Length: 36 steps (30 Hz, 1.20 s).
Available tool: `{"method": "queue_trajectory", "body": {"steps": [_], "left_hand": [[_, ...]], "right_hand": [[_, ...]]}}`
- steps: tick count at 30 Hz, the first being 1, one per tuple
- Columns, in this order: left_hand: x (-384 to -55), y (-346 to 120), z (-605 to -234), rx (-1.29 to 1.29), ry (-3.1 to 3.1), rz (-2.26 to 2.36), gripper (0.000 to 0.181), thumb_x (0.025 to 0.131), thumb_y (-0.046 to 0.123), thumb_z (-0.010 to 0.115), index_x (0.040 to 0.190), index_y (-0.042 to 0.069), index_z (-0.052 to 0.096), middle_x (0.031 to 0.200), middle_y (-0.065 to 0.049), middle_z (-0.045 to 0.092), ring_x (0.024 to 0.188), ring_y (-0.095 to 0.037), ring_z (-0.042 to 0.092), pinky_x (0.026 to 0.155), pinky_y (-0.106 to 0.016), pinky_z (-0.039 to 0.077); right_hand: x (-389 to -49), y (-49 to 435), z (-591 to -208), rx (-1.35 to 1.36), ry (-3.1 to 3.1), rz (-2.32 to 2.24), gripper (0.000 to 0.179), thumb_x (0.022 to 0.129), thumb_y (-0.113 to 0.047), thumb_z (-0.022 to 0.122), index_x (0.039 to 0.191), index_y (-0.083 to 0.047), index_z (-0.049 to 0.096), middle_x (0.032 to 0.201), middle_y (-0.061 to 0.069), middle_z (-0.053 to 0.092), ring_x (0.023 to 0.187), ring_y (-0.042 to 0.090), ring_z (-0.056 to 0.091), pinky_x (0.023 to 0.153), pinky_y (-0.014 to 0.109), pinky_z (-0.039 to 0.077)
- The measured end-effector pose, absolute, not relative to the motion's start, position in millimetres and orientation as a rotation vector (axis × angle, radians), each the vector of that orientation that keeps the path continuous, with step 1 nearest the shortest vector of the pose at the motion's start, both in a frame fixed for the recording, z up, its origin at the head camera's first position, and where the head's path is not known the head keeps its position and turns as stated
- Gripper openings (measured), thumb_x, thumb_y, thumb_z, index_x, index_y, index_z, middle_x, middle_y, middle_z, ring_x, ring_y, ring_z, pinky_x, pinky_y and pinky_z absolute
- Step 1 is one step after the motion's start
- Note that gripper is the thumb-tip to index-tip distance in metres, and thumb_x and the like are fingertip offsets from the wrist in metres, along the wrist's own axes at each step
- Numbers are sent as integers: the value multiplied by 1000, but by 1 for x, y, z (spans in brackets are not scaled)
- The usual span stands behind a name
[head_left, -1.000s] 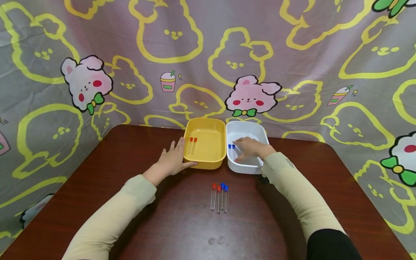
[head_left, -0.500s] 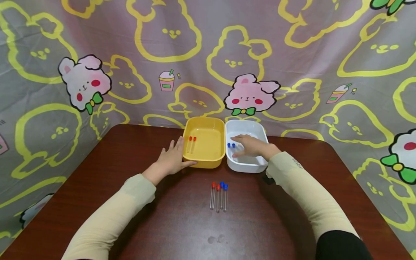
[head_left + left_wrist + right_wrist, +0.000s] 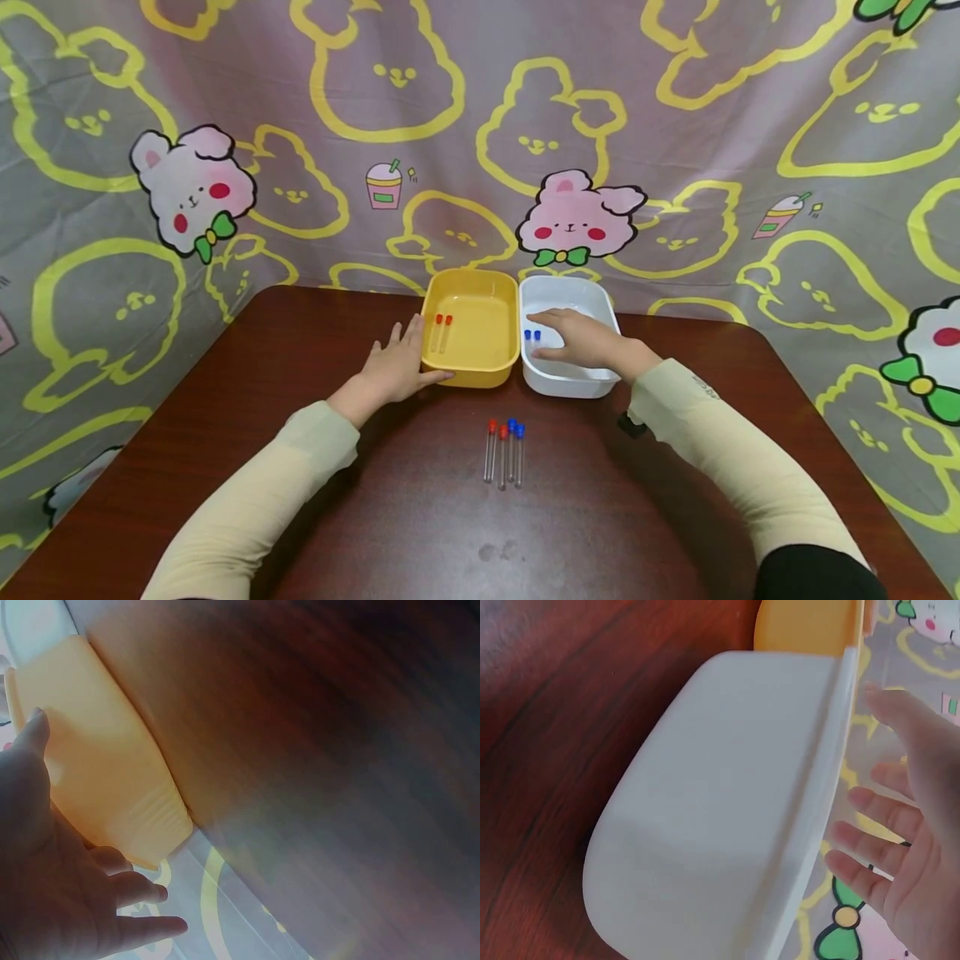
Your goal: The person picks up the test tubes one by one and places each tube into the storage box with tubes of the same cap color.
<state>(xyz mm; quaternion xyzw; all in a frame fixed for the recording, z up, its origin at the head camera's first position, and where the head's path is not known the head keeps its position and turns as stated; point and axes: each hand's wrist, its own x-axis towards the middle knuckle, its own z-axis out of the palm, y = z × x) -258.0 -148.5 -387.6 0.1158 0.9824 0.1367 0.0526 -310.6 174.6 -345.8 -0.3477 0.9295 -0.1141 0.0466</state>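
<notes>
My left hand [image 3: 392, 367] rests its spread fingers against the left side of a yellow tub [image 3: 480, 371], thumb at the near corner. In the tub lie two clear test tubes with red caps [image 3: 443, 320]. Over the white tub [image 3: 570, 387] on the right hovers my right hand [image 3: 581, 337], fingers apart and holding nothing. Beneath its fingertips are two test tubes with blue caps [image 3: 532, 335], their lower parts partly covered. The right wrist view shows that hand [image 3: 911, 840] above the white rim with relaxed fingers.
On the dark wooden table [image 3: 405, 517], in front of the tubs, lie several test tubes: two with red caps [image 3: 498, 429] and two with blue caps [image 3: 516, 428]. A patterned cloth [image 3: 450, 108] hangs right behind the tubs.
My right hand has risen slightly and its forearm has swung to the right, while it stays over the white tub. The left hand and the tubes have stayed put.
</notes>
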Motion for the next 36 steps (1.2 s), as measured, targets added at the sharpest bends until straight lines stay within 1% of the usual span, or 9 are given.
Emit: {"method": "queue_trajectory", "body": {"steps": [12, 20, 27, 33, 36], "left_hand": [[-260, -149, -389, 355, 2988, 421, 117, 93, 66, 63, 163, -2, -3, 170, -19, 3, 153, -45, 10, 116, -68, 20], [-261, -150, -392, 356, 2986, 437, 117, 93, 67, 63, 163, -1, -3, 170, -19, 4, 153, -45, 10, 115, -68, 20], [-261, -150, -392, 353, 2983, 438, 118, 93, 67, 63, 163, 0, -4, 170, -19, 4, 153, -45, 9, 116, -68, 19], [-262, -149, -392, 339, 2972, 427, 118, 93, 68, 61, 163, 1, -6, 170, -17, 0, 154, -44, 8, 117, -67, 19], [-262, -149, -392, 335, 2965, 428, 118, 93, 68, 61, 163, 2, -6, 171, -17, 0, 154, -43, 7, 117, -67, 18]], "right_hand": [[-284, 174, -337, -1134, 2864, -452, 65, 97, -36, 73, 149, -3, 53, 145, 16, 57, 136, 35, 51, 112, 50, 40], [-270, 177, -338, -1224, 2880, -663, 59, 96, -29, 75, 146, -3, 56, 142, 16, 60, 132, 35, 54, 110, 52, 42], [-253, 177, -336, -1242, 2870, -791, 57, 95, -26, 77, 145, -7, 59, 140, 12, 62, 123, 32, 60, 101, 50, 50], [-238, 178, -336, -1292, 2839, -883, 56, 94, -22, 78, 144, -5, 60, 138, 10, 63, 116, 29, 62, 95, 47, 53], [-229, 179, -338, -1287, 2821, -933, 54, 94, -20, 77, 143, -6, 61, 137, 9, 64, 116, 29, 62, 94, 46, 54]]}}
